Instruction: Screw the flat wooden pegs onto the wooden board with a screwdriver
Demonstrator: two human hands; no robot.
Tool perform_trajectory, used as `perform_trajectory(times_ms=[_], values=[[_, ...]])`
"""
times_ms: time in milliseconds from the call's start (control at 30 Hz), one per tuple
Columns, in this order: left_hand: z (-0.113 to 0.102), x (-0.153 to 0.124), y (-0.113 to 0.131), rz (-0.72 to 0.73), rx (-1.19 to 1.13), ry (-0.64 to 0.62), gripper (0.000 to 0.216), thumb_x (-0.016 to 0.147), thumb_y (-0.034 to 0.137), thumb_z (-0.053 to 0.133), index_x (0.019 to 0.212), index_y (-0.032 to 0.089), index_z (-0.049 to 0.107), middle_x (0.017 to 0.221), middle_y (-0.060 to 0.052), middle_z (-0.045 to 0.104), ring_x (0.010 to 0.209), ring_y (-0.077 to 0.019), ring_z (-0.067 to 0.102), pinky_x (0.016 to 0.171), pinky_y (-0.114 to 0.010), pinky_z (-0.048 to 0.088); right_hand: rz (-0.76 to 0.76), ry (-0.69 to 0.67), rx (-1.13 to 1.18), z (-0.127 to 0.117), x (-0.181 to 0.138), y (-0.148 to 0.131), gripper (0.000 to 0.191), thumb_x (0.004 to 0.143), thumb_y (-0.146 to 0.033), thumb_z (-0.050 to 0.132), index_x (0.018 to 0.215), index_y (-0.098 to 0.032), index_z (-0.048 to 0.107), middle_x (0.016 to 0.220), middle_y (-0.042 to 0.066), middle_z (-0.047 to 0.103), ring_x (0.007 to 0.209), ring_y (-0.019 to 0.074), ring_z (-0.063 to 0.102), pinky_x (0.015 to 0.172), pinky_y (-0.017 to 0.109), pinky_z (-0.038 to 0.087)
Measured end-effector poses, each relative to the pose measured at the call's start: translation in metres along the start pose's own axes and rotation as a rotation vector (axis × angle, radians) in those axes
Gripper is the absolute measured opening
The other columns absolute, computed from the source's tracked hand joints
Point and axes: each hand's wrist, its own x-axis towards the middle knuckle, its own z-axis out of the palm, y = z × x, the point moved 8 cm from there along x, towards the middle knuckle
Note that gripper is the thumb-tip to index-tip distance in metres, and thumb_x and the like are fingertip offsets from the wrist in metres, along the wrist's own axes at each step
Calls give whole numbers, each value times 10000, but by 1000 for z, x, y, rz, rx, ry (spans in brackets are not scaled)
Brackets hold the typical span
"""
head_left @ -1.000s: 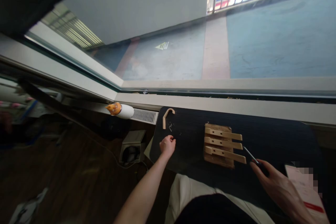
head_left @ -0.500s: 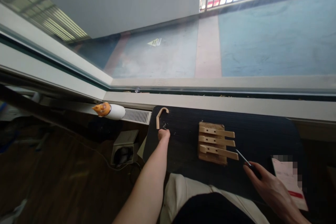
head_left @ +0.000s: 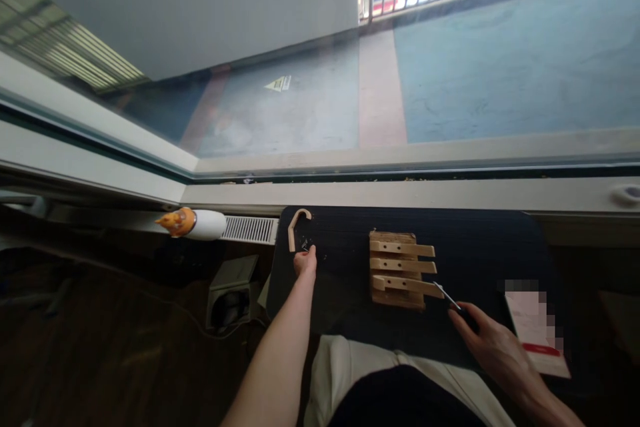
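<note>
My left hand (head_left: 305, 260) reaches to the left part of the black table, its fingers pinched together beside a few small screws (head_left: 305, 243). Whether one is between the fingertips is too small to tell. Just beyond lies a loose hook-shaped wooden piece (head_left: 293, 233). My right hand (head_left: 485, 333) grips the dark handle of a screwdriver (head_left: 450, 297), whose metal shaft points up and left. Its tip is close to the end of the nearest of three wooden hooks (head_left: 403, 267). These lie side by side across a wooden block (head_left: 395, 235), with dark holes showing in them.
The black table (head_left: 345, 307) stands against a window sill (head_left: 340, 193). A phone-shaped pink and white item (head_left: 533, 320) lies at its right. To the left are a white bottle with an orange top (head_left: 207, 224), a vent grille (head_left: 249, 229) and an open box (head_left: 233, 287) below.
The view has shifted slightly, moving the table leftward in the picture. My left hand stays by the screws with its fingers drawn together. My right hand keeps holding the screwdriver near the hooks.
</note>
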Motion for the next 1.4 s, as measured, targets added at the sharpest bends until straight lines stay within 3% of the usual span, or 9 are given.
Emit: perform_trajectory(times_ms=[167, 300, 433, 500, 600, 833, 1033, 1200, 1400], values=[[4, -5, 7, -41, -63, -69, 335, 904, 324, 577, 1197, 165, 546, 1188, -90, 567, 1025, -223, 588, 842, -406, 520, 10, 34, -4, -7, -6, -4, 551, 770, -569, 397, 1080, -173, 622, 656, 76, 696, 595, 269, 661, 467, 312, 419], [9, -32, 4, -47, -130, -176, 334, 908, 329, 569, 1196, 161, 546, 1189, -88, 567, 1020, -224, 589, 842, -413, 521, -23, 77, -11, -8, -10, -5, 471, 795, -555, 420, 1032, -216, 646, 695, 56, 719, 635, 257, 679, 504, 304, 448], [19, -83, 1, -6, -250, -342, 327, 916, 329, 556, 1189, 150, 547, 1175, -93, 575, 991, -212, 597, 830, -413, 527, -89, 59, -7, 2, -13, -14, 426, 826, -549, 427, 1013, -240, 653, 716, 35, 727, 666, 244, 689, 534, 296, 462], [23, -114, 6, 34, -336, -433, 234, 873, 256, 616, 1055, 110, 608, 992, -76, 639, 839, -168, 630, 758, -326, 536, -130, 97, 0, 3, -16, -24, 404, 842, -541, 418, 1002, -255, 654, 700, 24, 724, 653, 240, 689, 517, 290, 454], [26, -159, 22, 75, -482, -575, 192, 736, 133, 723, 913, 110, 652, 768, -31, 655, 642, -102, 615, 675, -229, 513, -205, 113, 25, 4, -20, -46, 369, 864, -504, 418, 1030, -264, 642, 735, 17, 734, 679, 231, 699, 545, 285, 477], [35, -232, 71, 50, -751, -929, 140, 713, 130, 730, 834, 102, 665, 730, -40, 661, 632, -108, 627, 649, -224, 515, -374, 62, 162, 2, -38, -93, 366, 897, -426, 418, 1168, -242, 582, 1055, 74, 723, 944, 238, 685, 783, 332, 526], [45, -259, 76, -117, -846, -1062, 46, 795, 132, 663, 817, 91, 660, 688, -36, 636, 606, -112, 609, 623, -242, 514, -420, 112, 304, -4, -55, -92, 363, 882, -415, 463, 1160, -241, 618, 1081, 82, 722, 971, 230, 682, 839, 325, 532], [49, -267, 66, -247, -874, -1077, 78, 857, 121, 585, 828, 94, 653, 661, -29, 622, 586, -112, 609, 625, -251, 506, -383, 204, 375, -10, -64, -80, 376, 862, -457, 491, 1130, -247, 650, 1050, 69, 733, 954, 233, 687, 865, 318, 524], [52, -271, 55, -257, -869, -1096, 50, 837, 126, 620, 852, 92, 654, 678, -35, 635, 599, -126, 615, 644, -269, 498, -413, 259, 369, -13, -71, -85, 350, 841, -444, 512, 1082, -252, 678, 1050, 60, 735, 957, 242, 689, 873, 328, 529]])
